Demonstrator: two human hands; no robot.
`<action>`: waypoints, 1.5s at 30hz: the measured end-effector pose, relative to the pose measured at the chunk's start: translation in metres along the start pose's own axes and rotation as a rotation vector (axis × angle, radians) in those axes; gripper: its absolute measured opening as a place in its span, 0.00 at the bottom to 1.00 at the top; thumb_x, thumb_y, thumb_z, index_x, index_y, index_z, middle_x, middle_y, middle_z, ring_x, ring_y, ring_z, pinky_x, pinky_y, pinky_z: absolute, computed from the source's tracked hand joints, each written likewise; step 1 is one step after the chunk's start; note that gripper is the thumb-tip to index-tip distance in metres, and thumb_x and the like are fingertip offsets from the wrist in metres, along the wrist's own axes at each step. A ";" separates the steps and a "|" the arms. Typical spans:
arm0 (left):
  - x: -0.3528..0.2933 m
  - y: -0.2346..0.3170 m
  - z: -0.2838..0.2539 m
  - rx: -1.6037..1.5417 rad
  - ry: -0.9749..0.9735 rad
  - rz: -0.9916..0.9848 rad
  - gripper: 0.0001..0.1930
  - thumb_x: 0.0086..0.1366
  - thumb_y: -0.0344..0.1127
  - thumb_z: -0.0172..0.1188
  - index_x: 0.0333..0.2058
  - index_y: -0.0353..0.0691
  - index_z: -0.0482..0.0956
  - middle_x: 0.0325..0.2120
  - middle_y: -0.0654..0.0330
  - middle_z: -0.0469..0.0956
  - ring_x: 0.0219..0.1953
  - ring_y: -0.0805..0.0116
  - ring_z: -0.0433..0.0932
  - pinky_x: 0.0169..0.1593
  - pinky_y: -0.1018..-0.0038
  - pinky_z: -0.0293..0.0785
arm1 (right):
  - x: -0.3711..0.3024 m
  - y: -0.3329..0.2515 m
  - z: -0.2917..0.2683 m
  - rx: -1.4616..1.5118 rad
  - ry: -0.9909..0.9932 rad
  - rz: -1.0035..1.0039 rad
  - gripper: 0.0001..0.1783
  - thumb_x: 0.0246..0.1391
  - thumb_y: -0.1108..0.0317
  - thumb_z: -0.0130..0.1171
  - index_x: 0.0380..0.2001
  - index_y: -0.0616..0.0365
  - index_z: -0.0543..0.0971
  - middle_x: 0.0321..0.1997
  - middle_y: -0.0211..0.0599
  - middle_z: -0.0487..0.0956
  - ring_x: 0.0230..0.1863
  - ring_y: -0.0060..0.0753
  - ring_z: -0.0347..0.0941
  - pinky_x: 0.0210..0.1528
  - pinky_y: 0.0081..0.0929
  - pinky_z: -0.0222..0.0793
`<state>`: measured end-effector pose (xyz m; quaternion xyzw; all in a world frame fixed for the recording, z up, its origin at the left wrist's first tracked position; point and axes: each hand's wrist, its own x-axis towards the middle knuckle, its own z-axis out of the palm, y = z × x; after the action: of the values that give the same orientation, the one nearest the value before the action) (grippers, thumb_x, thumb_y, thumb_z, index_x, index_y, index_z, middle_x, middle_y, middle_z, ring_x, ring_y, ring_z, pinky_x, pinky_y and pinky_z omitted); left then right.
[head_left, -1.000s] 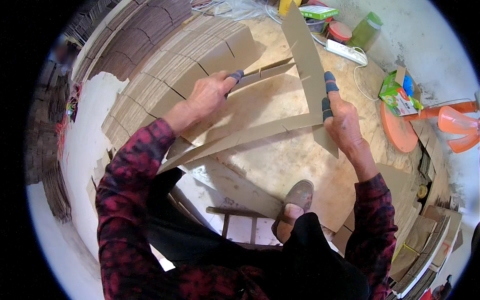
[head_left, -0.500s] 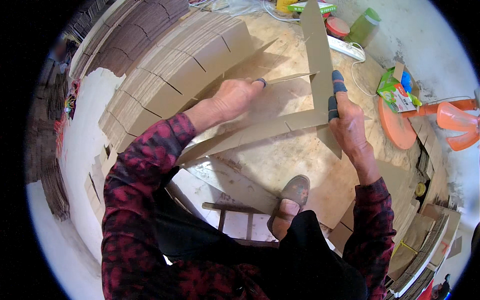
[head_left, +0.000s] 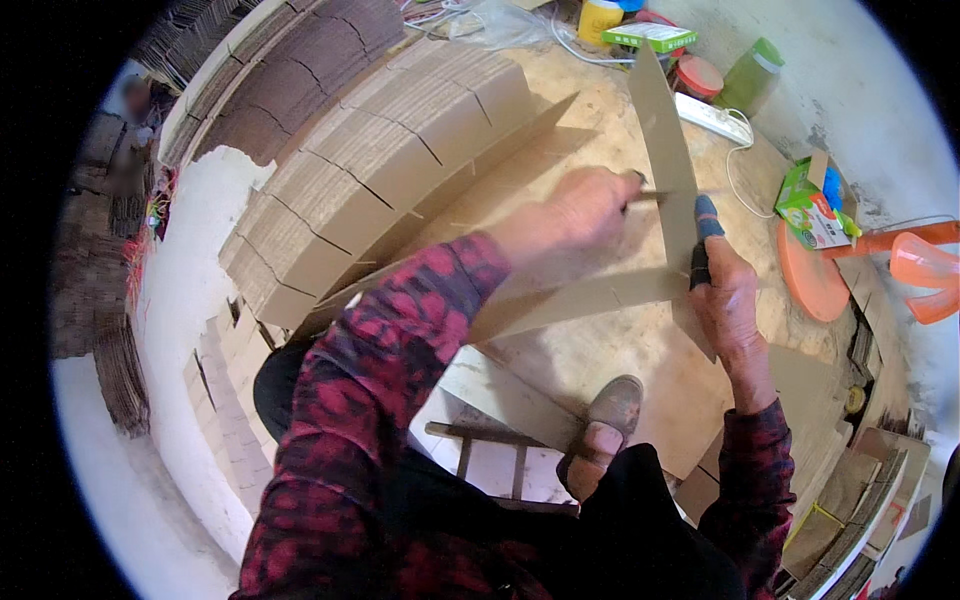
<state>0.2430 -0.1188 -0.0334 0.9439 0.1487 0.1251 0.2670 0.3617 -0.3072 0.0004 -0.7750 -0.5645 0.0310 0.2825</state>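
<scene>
My right hand [head_left: 727, 295], with dark covers on two fingers, grips the edge of a long brown cardboard strip [head_left: 665, 140] standing on its edge. A second cardboard strip [head_left: 580, 302] meets it crosswise near that hand and runs to the left. My left hand [head_left: 590, 205], partly blurred, is closed at the strip's left side; a thin cardboard piece [head_left: 652, 195], seen nearly edge-on, reaches from its fingers to the long strip. Left of my hands leans a big stack of slotted cardboard strips [head_left: 370, 150].
An orange fan [head_left: 805, 270] lies at the right beside an open green box [head_left: 810, 205]. A white power strip [head_left: 712, 118], a green jar [head_left: 750, 75] and a red-lidded tub [head_left: 698, 76] stand at the back. My shoe [head_left: 612, 410] is below the work.
My left hand has moved right with its cardboard piece, up close to the long strip. My right hand keeps its grip on that strip. The whole view has shifted slightly.
</scene>
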 end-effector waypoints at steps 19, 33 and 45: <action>-0.067 -0.112 -0.070 0.310 -0.063 -0.337 0.12 0.52 0.28 0.55 0.37 0.40 0.68 0.25 0.42 0.76 0.35 0.40 0.76 0.37 0.51 0.69 | 0.024 0.018 0.059 0.101 -0.121 -0.005 0.38 0.42 0.81 0.50 0.62 0.60 0.57 0.26 0.61 0.75 0.30 0.62 0.72 0.30 0.50 0.67; -0.060 -0.063 -0.039 0.174 -0.018 -0.149 0.14 0.48 0.21 0.52 0.37 0.37 0.71 0.25 0.42 0.75 0.31 0.41 0.76 0.33 0.53 0.70 | 0.001 -0.004 0.015 0.075 -0.100 -0.055 0.40 0.36 0.87 0.48 0.59 0.57 0.62 0.24 0.58 0.71 0.27 0.62 0.69 0.29 0.43 0.66; -0.010 -0.027 -0.016 0.028 -0.132 -0.109 0.12 0.51 0.23 0.52 0.37 0.37 0.73 0.33 0.43 0.76 0.40 0.42 0.75 0.42 0.55 0.71 | -0.012 0.040 0.046 0.042 -0.323 0.124 0.43 0.39 0.83 0.51 0.63 0.52 0.56 0.28 0.60 0.75 0.32 0.63 0.72 0.33 0.52 0.66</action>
<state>0.2227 -0.0934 -0.0366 0.9442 0.1838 0.0457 0.2695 0.3746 -0.3075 -0.0604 -0.7870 -0.5531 0.1842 0.2020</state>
